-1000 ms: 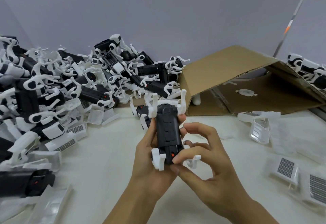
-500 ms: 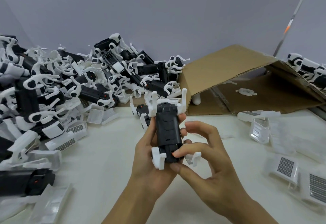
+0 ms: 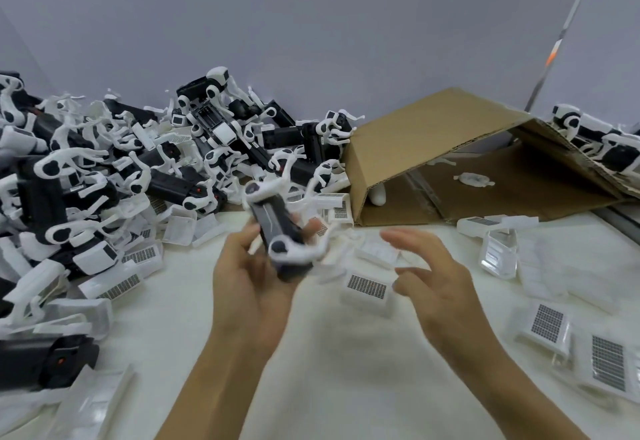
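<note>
Only the left hand (image 3: 249,276) has the toy (image 3: 273,221) right now. Its fingers are wrapped round the lower end of the black body, and the toy sits tilted in the air above the desk (image 3: 329,353), top end leaning toward the big pile of toys (image 3: 104,179). The right hand (image 3: 433,280) is empty, fingers spread loose, near the toy but not touching it.

What worries me is that a one-handed hold low on the body looks easy to lose. If it slips, the toy drops onto the little white gridded parts (image 3: 367,289) lying just beside and scatters them. Those skinny white legs also look like they'd snag on the pile or snap if squeezed wrong.

Hard to read:
- The toy and both hands are smeared with blur, so I can't tell how firm the grip is or which legs are folded.
- The toy's bottom end is buried in the palm.
- The pile runs off the left edge.
- The inside of the cardboard box (image 3: 433,148) is mostly in shadow.
</note>
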A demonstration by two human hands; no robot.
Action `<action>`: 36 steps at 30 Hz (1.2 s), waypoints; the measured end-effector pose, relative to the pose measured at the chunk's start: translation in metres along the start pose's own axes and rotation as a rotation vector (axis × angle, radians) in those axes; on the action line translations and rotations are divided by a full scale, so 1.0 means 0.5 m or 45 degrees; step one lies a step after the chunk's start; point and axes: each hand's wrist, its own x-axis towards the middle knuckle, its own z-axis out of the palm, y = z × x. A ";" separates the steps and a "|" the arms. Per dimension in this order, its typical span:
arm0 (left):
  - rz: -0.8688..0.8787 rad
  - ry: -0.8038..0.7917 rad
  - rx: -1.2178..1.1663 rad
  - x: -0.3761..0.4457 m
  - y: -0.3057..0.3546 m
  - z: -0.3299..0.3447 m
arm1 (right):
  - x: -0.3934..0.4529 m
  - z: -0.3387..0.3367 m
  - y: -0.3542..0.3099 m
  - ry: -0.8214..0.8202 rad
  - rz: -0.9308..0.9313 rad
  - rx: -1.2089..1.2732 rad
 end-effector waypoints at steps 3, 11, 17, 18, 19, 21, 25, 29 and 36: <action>0.337 0.250 0.205 0.003 0.012 0.003 | 0.005 -0.001 0.021 -0.083 0.127 -0.401; 0.301 0.173 0.366 -0.002 0.001 -0.004 | -0.001 0.010 0.012 -0.035 0.202 -0.216; 0.418 0.018 0.762 -0.025 -0.037 0.008 | 0.001 0.007 -0.014 -0.035 0.134 0.478; 0.405 -0.035 0.786 -0.030 -0.044 0.013 | -0.001 0.011 -0.017 -0.038 0.123 0.474; 0.392 -0.085 0.812 -0.034 -0.052 0.017 | -0.002 0.014 -0.018 -0.036 0.117 0.453; 0.379 -0.159 0.850 -0.038 -0.061 0.019 | -0.003 0.017 -0.016 -0.055 0.103 0.394; 0.341 -0.193 0.894 -0.038 -0.064 0.013 | -0.006 0.018 -0.013 -0.098 0.074 0.300; 0.331 -0.260 0.944 -0.042 -0.066 0.011 | -0.009 0.020 -0.014 -0.101 0.012 0.113; 0.440 -0.284 1.011 -0.046 -0.078 0.010 | -0.014 0.031 -0.005 -0.002 -0.182 -0.230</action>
